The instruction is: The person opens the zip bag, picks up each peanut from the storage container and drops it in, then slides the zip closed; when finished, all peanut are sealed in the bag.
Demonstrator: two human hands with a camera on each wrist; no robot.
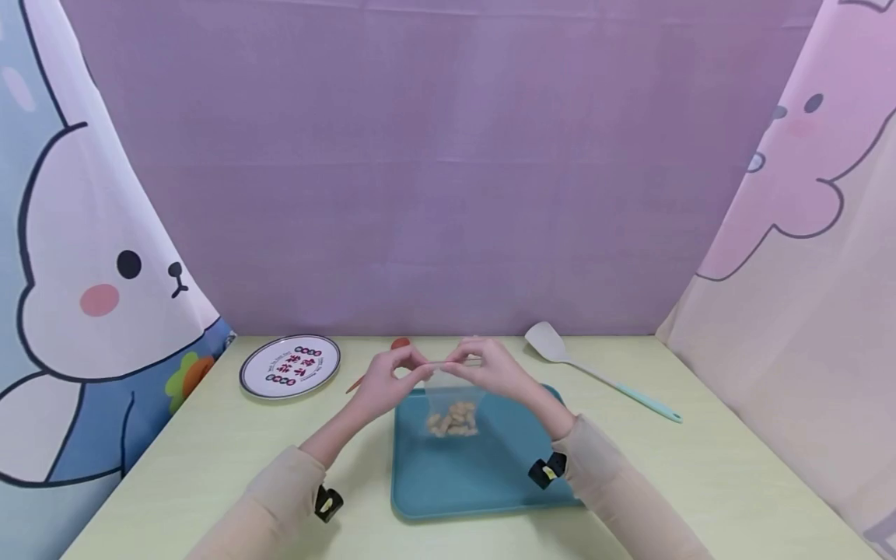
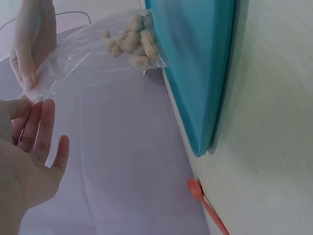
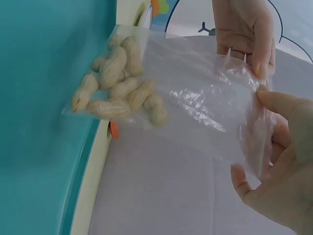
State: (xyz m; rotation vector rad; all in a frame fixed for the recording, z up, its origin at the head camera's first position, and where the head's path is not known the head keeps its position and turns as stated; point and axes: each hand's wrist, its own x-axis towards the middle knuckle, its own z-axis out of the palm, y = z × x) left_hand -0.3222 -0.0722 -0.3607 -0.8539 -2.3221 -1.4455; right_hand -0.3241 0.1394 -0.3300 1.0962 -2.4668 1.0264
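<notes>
A clear plastic bag (image 3: pixel 195 93) hangs over the teal tray (image 1: pixel 455 482), with several peanuts in their shells (image 3: pixel 112 68) gathered at its bottom. My left hand (image 1: pixel 381 379) pinches the bag's top edge between thumb and fingers. Close beside it, my right hand (image 1: pixel 493 367) pinches the same edge, the two thumbs almost meeting. In the left wrist view the bag slants from the fingertips toward the tray, and the peanuts (image 2: pixel 131 41) show through the film. Whether the top edge is sealed, I cannot tell.
A white plate (image 1: pixel 259 365) with red lettering lies at the back left. Behind my left hand is an orange spoon (image 2: pixel 208 208), partly hidden in the head view. A spatula (image 1: pixel 602 377) with a pale green handle lies to the right of the tray. A purple curtain (image 1: pixel 448 171) hangs behind the table.
</notes>
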